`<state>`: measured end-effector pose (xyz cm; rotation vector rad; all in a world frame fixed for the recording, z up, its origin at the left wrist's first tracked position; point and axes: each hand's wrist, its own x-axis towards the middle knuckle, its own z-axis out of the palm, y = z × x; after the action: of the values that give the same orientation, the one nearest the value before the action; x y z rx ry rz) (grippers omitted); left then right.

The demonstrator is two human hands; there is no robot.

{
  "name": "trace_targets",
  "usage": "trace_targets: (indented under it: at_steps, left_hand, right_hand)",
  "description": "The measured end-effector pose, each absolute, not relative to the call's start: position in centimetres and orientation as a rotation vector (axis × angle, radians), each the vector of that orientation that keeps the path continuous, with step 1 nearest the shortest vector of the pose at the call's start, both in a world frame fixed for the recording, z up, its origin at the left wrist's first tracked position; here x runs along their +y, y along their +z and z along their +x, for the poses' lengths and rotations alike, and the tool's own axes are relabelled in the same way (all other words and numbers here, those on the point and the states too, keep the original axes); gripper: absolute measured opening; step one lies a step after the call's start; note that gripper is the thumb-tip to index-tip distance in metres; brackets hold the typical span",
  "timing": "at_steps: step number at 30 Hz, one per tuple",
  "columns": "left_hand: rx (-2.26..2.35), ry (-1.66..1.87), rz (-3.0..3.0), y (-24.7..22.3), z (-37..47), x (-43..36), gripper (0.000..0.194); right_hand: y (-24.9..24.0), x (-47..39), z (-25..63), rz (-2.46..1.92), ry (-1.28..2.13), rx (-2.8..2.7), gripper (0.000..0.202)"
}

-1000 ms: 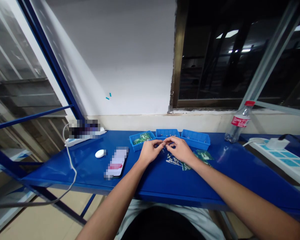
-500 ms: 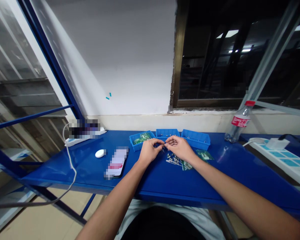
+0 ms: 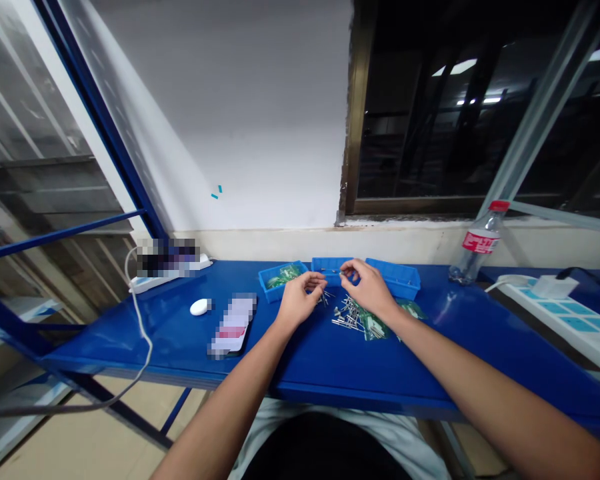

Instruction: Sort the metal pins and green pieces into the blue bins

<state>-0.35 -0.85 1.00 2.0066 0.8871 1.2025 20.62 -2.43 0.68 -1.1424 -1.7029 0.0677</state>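
Two bare hands over small metal parts, wall side of the worktop (image 3: 320,363).
Clock read from the loose pins (image 3: 347,323), 12 toward the wall: left hand (image 3: 300,300) at 10, fingers curled in toward the thumb; right hand (image 3: 369,290) at 1, thumb and forefinger drawn close, near the middle bin (image 3: 325,263) at 12. Hands apart; cannot tell whether either pinches a part. Green bag (image 3: 376,329) beside pins at 4; left bin (image 3: 275,293) at 10, right bin (image 3: 403,291) at 2; phone (image 3: 236,328) at 9.
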Motion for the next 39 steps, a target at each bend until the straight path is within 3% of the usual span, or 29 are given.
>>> trace_targets:
  at_steps: [9,16,22,33,39]
  left_hand:
    - [1.06,1.263,2.09,1.3,-0.7,-0.9,0.019]
    - [1.069,1.281,2.101,1.3,-0.7,-1.0,0.018]
    - [1.072,1.274,2.111,1.3,-0.7,-1.0,0.018]
    - [1.096,1.249,2.126,1.5,-0.7,-1.1,0.019]
    - [1.041,1.084,2.238,2.2,-0.6,-2.1,0.034]
  right_hand:
    - [0.0,0.1,24.1,-1.263,-0.197,-1.816,0.021]
    - [-0.4,-1.8,20.9,-1.059,-0.02,-2.204,0.023]
    - [-1.5,-1.5,19.6,-1.2,-0.074,-2.261,0.018]
    - [-0.3,-2.3,19.8,-1.316,-0.005,-1.99,0.019]
    - [1.0,-3.8,19.1,-1.191,0.233,-1.733,0.028]
